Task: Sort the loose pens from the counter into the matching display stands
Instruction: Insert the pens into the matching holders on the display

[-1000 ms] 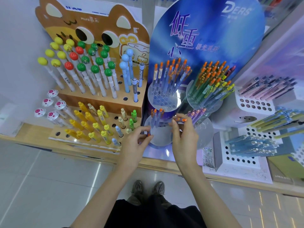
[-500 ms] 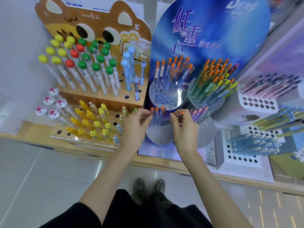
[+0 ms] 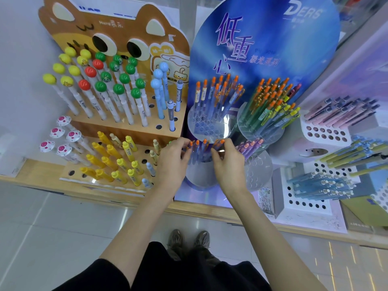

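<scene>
Mid-frame, both hands are bunched over the orange-capped pens (image 3: 199, 147) standing in the low clear stand (image 3: 199, 175) — the left hand (image 3: 173, 164) curls round the left side of the bunch, and the right hand (image 3: 228, 166) pinches one pen by its top. The pens lean loosely, so a slip could tip the neighbours. The right hand also sits just beside the purple pens (image 3: 249, 147) — easy to knock.

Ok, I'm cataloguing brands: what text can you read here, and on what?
"DERS": top of the blue round backboard.
"低重心", "极光系列": same backboard.
"Mura": cat-shaped stand, following characters blurred.
Pen barrel labels: too small.
</scene>
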Available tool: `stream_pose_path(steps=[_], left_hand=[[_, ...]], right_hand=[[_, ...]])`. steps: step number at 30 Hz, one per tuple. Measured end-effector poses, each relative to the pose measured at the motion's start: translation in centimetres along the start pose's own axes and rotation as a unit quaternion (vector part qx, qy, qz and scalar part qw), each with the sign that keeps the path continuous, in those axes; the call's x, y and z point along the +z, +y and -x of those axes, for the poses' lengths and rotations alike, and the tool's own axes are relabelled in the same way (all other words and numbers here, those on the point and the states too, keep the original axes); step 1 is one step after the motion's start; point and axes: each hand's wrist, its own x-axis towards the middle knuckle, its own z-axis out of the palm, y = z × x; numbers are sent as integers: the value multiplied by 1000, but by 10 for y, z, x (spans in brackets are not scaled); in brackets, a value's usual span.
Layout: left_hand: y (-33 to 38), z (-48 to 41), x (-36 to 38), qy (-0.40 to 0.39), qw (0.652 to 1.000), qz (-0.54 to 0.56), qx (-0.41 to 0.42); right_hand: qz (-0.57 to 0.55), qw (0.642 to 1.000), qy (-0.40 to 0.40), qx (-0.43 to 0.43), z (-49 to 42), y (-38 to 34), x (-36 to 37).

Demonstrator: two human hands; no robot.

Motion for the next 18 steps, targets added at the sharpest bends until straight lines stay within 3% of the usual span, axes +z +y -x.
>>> stream_pose_path(steps=[10,18], left_hand=[[1,-3,-6,-26,1000,-10,0],[1,-2,-3,5,1000,-9,-6]], right_hand=[[123,992,-10,-28,-5,7,7],[12,1000,-25,14,-6,2,1]])
